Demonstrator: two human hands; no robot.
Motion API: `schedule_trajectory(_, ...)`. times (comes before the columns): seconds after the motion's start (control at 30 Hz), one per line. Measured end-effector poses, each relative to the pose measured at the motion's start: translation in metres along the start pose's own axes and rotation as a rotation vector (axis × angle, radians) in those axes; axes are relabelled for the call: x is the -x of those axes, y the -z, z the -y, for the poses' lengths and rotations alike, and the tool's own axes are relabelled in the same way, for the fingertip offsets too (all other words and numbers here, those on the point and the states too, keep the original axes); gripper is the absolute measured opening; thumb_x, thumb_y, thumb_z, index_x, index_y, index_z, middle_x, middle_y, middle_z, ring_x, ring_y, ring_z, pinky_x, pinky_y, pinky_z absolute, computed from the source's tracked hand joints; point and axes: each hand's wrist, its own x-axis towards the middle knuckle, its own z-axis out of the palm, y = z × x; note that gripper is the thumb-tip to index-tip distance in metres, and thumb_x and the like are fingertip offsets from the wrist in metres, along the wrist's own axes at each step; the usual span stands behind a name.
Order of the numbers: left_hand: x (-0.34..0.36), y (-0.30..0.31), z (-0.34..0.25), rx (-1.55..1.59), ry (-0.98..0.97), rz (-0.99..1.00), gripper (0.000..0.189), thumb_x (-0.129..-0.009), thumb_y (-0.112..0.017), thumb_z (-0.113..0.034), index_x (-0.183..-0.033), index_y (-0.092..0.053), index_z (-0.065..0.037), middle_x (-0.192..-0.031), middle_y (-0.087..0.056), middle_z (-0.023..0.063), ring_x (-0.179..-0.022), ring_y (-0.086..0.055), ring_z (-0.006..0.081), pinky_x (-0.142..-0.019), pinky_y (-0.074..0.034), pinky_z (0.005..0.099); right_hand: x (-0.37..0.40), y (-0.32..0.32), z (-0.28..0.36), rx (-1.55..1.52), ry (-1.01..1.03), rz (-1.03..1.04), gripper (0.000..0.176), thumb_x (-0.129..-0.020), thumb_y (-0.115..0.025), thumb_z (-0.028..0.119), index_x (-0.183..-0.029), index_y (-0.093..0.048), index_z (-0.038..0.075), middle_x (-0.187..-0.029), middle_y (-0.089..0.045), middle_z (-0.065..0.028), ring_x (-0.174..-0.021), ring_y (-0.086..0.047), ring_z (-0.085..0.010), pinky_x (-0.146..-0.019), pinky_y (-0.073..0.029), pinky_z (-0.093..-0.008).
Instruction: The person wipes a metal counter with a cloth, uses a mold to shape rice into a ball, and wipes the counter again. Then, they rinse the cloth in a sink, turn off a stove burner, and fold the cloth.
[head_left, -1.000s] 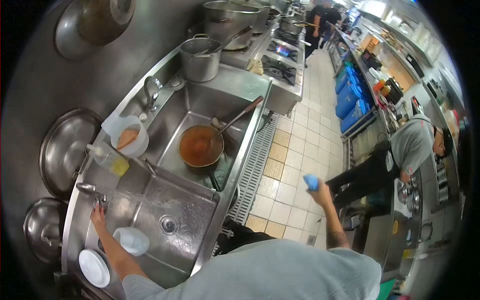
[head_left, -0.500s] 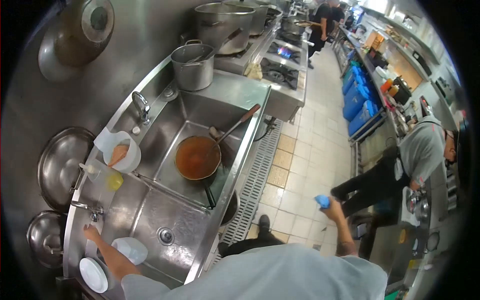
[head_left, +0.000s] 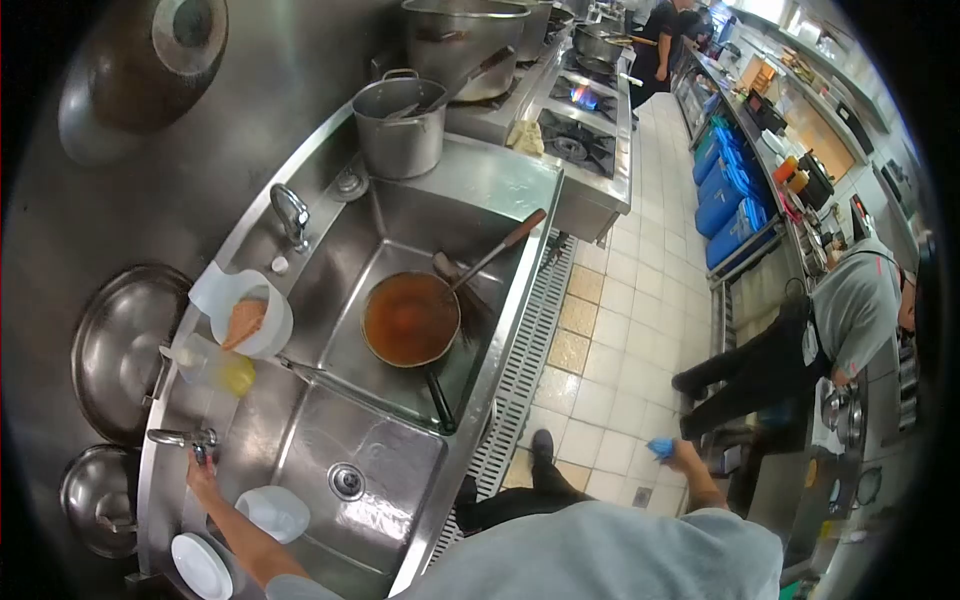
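A long steel kitchen line is seen from above, with a double sink [head_left: 300,440] set against a steel wall and a tiled floor beside it. At the near basin, the tap [head_left: 178,437] is met by the left hand [head_left: 203,478], which is raised to its spout end and appears to touch it; whether the fingers are curled or spread cannot be told. The right hand [head_left: 682,458] is held out well apart from the sink, over the floor, and its fingers are closed round a blue cloth [head_left: 659,447]. Just beside the left forearm a white bowl [head_left: 272,512] is seen in the near basin, and a white plate [head_left: 200,565] is set on the ledge at the corner. A soap bottle [head_left: 215,365] and a jug [head_left: 245,312] with something orange inside are placed on the ledge between the basins. In the far basin a pan [head_left: 411,319] of orange liquid is held, with a ladle [head_left: 490,255] leaned over its rim. A pot [head_left: 400,125] is stood beyond it, near lit burners [head_left: 580,98]. Round lids [head_left: 125,340] are hung on the wall. Across the aisle a person in a grey shirt [head_left: 850,310] is bent over a counter, near blue bins [head_left: 735,210].
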Motion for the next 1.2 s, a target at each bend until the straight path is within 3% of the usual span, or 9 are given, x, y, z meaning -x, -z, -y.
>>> schedule_trajectory(0.13, 0.013, -0.001, 0.018, -0.036, -0.156, -0.172, 0.033, -0.086, -0.058, -0.028, -0.102, -0.059, 0.001, -0.082, -0.058, 0.0106, -0.071, -0.056, 0.0166, -0.058, -0.049, 0.0247, 0.024, 0.034, 0.11, 0.005, 0.023, -0.069, 0.052, -0.064, -0.076, 0.026, -0.102, -0.051, 0.0, -0.095, -0.06, -0.0243, -0.09, -0.059, -0.0364, -0.075, -0.047, -0.0419)
schedule_trajectory(0.2, -0.021, 0.016, 0.044, -1.146, -0.695, -0.079, 0.031, -0.085, -0.058, -0.029, -0.098, -0.062, -0.001, -0.083, -0.057, 0.0075, -0.072, -0.056, 0.0176, -0.05, -0.046, 0.0294, 0.025, 0.04, 0.126, -0.291, 0.107, -0.185, 0.048, -0.071, -0.072, 0.025, -0.103, -0.046, 0.001, -0.089, -0.061, -0.0242, -0.085, -0.061, -0.0364, -0.071, -0.048, -0.0419)
schedule_trajectory(0.3, 0.032, -0.078, 0.037, 0.027, -0.017, -0.422, 0.029, -0.084, -0.056, -0.03, -0.091, -0.062, -0.003, -0.083, -0.06, 0.0071, -0.074, -0.057, 0.0225, -0.053, -0.045, 0.0372, -0.002, 0.031, 0.107, -0.474, 0.155, -0.207, 0.042, -0.074, -0.069, 0.021, -0.103, -0.045, 0.002, -0.082, -0.063, -0.0215, -0.08, -0.062, -0.0359, -0.068, -0.049, -0.0404)
schedule_trajectory(0.43, 0.232, -0.228, 0.008, -0.116, -0.461, -0.215, 0.024, -0.076, -0.064, -0.028, -0.077, -0.061, -0.004, -0.077, -0.061, 0.0088, -0.075, -0.057, 0.0273, -0.063, -0.044, 0.0431, -0.015, 0.064, 0.079, -0.436, 0.132, -0.203, 0.039, -0.074, -0.068, 0.02, -0.103, -0.049, 0.001, -0.078, -0.064, -0.0187, -0.075, -0.063, -0.0355, -0.067, -0.049, -0.0382)
schedule_trajectory(0.53, 0.339, -0.32, 0.015, -1.172, -0.785, -0.355, 0.023, -0.06, -0.076, -0.021, -0.06, -0.059, -0.005, -0.094, -0.063, 0.0134, -0.084, -0.058, 0.0279, -0.074, -0.044, 0.0405, -0.044, 0.089, 0.045, -0.636, 0.191, -0.337, 0.03, -0.073, -0.067, 0.021, -0.094, -0.059, 0.0, -0.082, -0.064, -0.0194, -0.074, -0.064, -0.0306, -0.067, -0.049, -0.0355)
schedule_trajectory(0.67, 0.496, -0.481, 0.058, -1.408, -0.873, 0.194, 0.087, -0.062, -0.073, -0.01, -0.136, -0.031, -0.026, -0.138, -0.021, 0.0275, -0.123, -0.03, 0.0409, -0.101, -0.026, 0.0459, -0.109, 0.123, 0.009, -0.852, 0.209, -0.444, 0.03, -0.076, -0.065, 0.022, -0.096, -0.06, 0.0, -0.081, -0.063, -0.0187, -0.073, -0.063, -0.0245, -0.067, -0.049, -0.0334)
schedule_trajectory(0.83, 0.636, -0.641, 0.157, -0.758, -0.687, 1.548, 0.063, -0.071, -0.068, -0.013, -0.127, -0.042, -0.004, -0.123, -0.048, 0.0165, -0.117, -0.043, 0.0311, -0.098, -0.034, 0.0372, -0.151, 0.245, 0.039, -1.111, 0.398, -0.135, 0.025, -0.087, -0.054, 0.02, -0.097, -0.058, -0.002, -0.079, -0.063, -0.0114, -0.066, -0.057, -0.0173, -0.064, -0.047, -0.0317)
schedule_trajectory(0.93, 0.733, -0.691, 0.189, -0.612, -0.045, 1.721, 0.056, -0.078, -0.066, -0.021, -0.126, -0.043, -0.002, -0.123, -0.049, 0.0151, -0.107, -0.051, 0.0197, -0.089, -0.041, 0.0317, -0.19, 0.285, 0.055, -1.028, 0.717, -0.177, 0.025, -0.087, -0.053, 0.019, -0.1, -0.059, -0.002, -0.081, -0.063, -0.0097, -0.066, -0.056, -0.015, -0.063, -0.047, -0.0305)
schedule_trajectory(1.2, 0.811, -0.858, 0.266, -0.759, -0.403, 1.746, 0.028, -0.073, -0.069, -0.018, -0.093, -0.062, 0.001, -0.079, -0.064, 0.0148, -0.074, -0.063, 0.0218, -0.066, -0.048, 0.0322, -0.304, 0.378, 0.002, -0.987, 0.551, -0.261, 0.026, -0.085, -0.054, 0.022, -0.093, -0.062, -0.002, -0.065, -0.059, -0.0135, -0.059, -0.054, -0.0161, -0.056, -0.044, -0.0302)
